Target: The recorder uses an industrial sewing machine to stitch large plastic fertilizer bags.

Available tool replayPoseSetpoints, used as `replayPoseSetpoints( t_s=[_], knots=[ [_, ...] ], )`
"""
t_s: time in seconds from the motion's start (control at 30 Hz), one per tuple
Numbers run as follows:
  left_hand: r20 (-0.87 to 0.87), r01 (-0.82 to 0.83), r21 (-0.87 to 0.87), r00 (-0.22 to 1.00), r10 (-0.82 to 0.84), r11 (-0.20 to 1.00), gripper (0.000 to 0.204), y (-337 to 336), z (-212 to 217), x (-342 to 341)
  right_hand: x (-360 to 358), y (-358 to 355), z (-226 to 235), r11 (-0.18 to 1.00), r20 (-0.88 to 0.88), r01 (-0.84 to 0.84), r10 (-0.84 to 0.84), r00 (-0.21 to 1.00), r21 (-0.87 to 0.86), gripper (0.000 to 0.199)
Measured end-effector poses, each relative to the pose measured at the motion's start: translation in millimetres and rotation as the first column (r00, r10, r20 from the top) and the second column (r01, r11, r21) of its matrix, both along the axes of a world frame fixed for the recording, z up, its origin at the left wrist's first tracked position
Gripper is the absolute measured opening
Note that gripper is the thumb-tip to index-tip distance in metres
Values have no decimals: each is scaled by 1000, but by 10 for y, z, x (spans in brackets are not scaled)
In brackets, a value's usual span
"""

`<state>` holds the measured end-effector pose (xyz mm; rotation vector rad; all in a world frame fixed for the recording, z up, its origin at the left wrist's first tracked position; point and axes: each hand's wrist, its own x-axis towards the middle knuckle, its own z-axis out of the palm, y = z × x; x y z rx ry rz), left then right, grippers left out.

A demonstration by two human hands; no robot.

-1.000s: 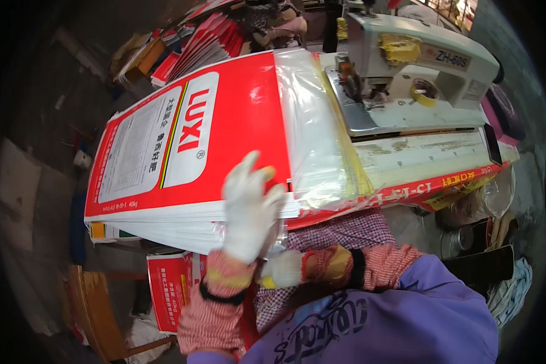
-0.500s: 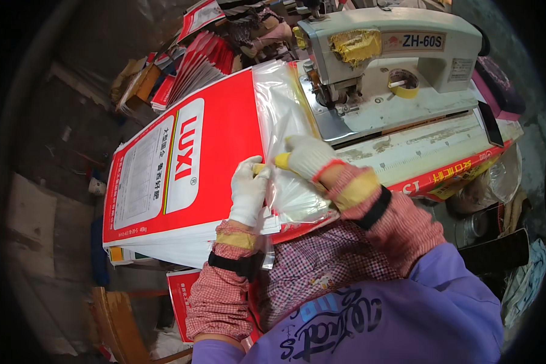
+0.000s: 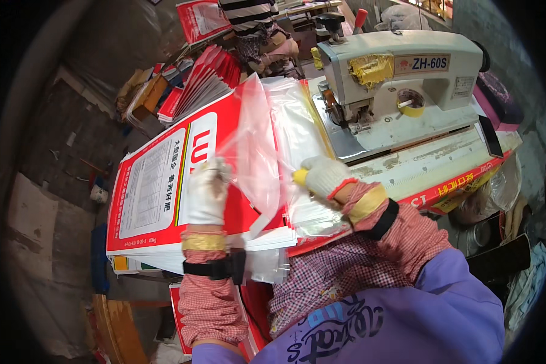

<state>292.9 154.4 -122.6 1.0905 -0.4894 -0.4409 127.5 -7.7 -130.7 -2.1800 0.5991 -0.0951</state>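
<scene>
White gloves, red checked oversleeves, purple printed top.

Stack of flat red-and-white printed woven sacks (image 3: 164, 200) at centre left of the frame, lying on the tabletop (image 3: 443, 161). Clear plastic liner bag (image 3: 255, 145) on top of the stack, at centre, one edge raised off it. White-gloved left hand (image 3: 206, 193) on the stack, at the liner's left edge; white-gloved right hand (image 3: 323, 176) at the liner's right edge. Cream industrial sewing machine (image 3: 400, 79) at upper right, on the tabletop, right of the stack. Fanned pile of red sacks (image 3: 206, 76) at upper centre, behind the stack. Another person in a striped top (image 3: 249, 15) at top centre, behind that pile.
</scene>
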Motion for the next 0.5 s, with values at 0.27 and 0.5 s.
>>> replayPoseSetpoints(
  t_s=[0.27, 0.5],
  knots=[
    [357, -125, 243, 934, 32, 962, 8, 32, 514, -439, 335, 799, -145, 659, 60, -621, 705, 707, -425, 23],
    [455, -72, 640, 838, -301, 765, 8, 947, 474, -951, 825, 854, -310, 555, 177, -676, 819, 546, -484, 25]
  ],
)
